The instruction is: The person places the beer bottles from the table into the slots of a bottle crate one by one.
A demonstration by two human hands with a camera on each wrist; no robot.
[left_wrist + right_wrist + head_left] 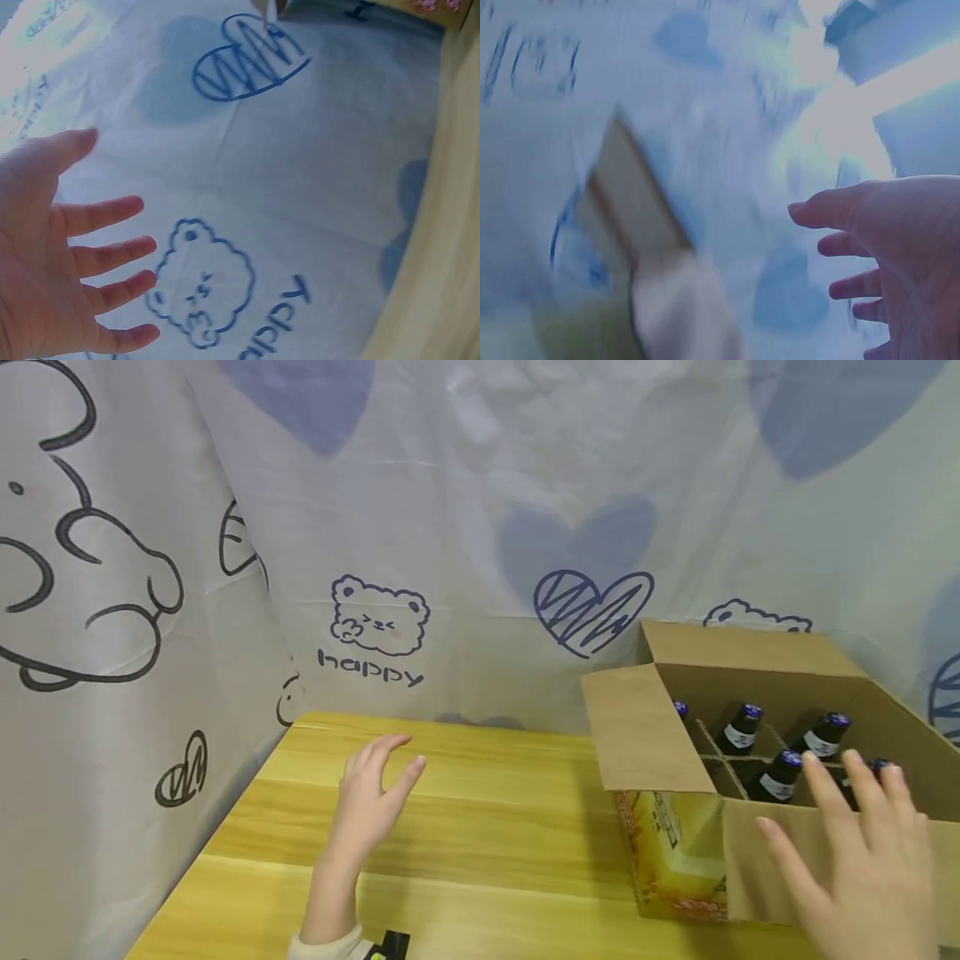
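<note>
An open cardboard box (678,852) stands at the right of the table, its flaps folded outward. Several dark bottles (776,781) with blue caps and white neck labels stand in its divided compartments. My right hand (862,852) hovers in front of the box's near flap with fingers spread, holding nothing; in the right wrist view the same hand (900,255) is apart from the blurred box (637,195). My left hand (371,802) is raised over the table's left part, fingers loosely bent, with nothing in it. The left wrist view shows that hand (45,247) with its fingers apart.
The yellow wood-grain table (465,827) runs up to a pale cloth backdrop (465,527) printed with hearts and bears. Another stretch of cloth hangs along the left side. A dark wrist strap piece (390,945) sits by the left sleeve (330,947).
</note>
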